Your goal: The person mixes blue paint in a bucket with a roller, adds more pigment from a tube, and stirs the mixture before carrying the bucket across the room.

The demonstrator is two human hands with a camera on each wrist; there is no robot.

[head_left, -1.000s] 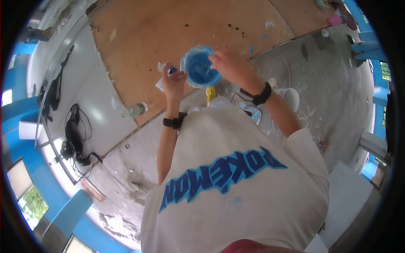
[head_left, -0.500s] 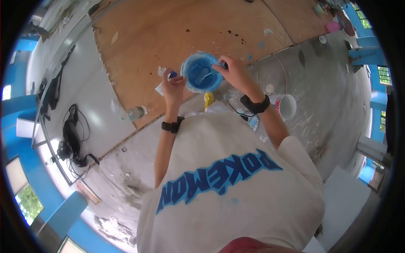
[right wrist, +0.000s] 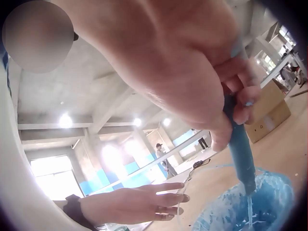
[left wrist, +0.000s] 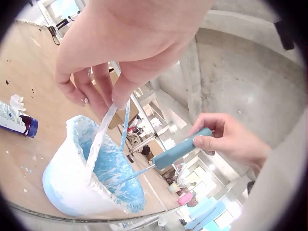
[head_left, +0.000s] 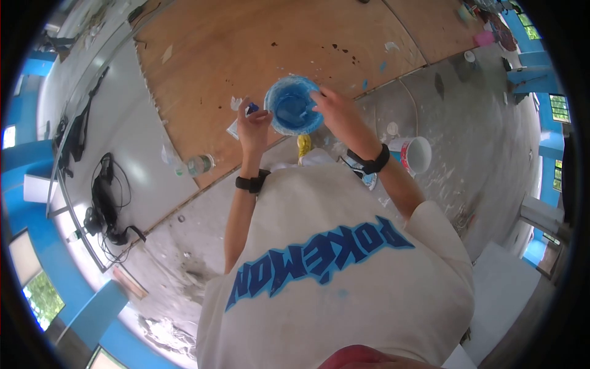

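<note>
A small bucket (head_left: 294, 106) smeared with blue paint sits at the near edge of a plywood board (head_left: 246, 43). My left hand (head_left: 255, 117) pinches the bucket's thin bail handle (left wrist: 107, 122) between fingertips, just left of the rim. My right hand (head_left: 322, 101) grips a blue-handled tool (left wrist: 180, 149) whose thin shaft reaches down into the paint. The left wrist view shows the bucket (left wrist: 72, 183) below my left hand (left wrist: 103, 98), with the right hand (left wrist: 231, 139) beyond it. In the right wrist view my right hand (right wrist: 236, 101) is wrapped round the tool's handle (right wrist: 240, 144) above the bucket (right wrist: 250, 207).
A paint tube (left wrist: 14, 122) lies on the board left of the bucket. A plastic bottle (head_left: 198, 163) lies by the board's edge, and a white cup (head_left: 418, 154) stands on the concrete floor at right. Cables (head_left: 107, 197) lie far left.
My right hand has shifted back and forth over the bucket's right rim with the tool in the paint. The left hand has kept its pinch on the handle.
</note>
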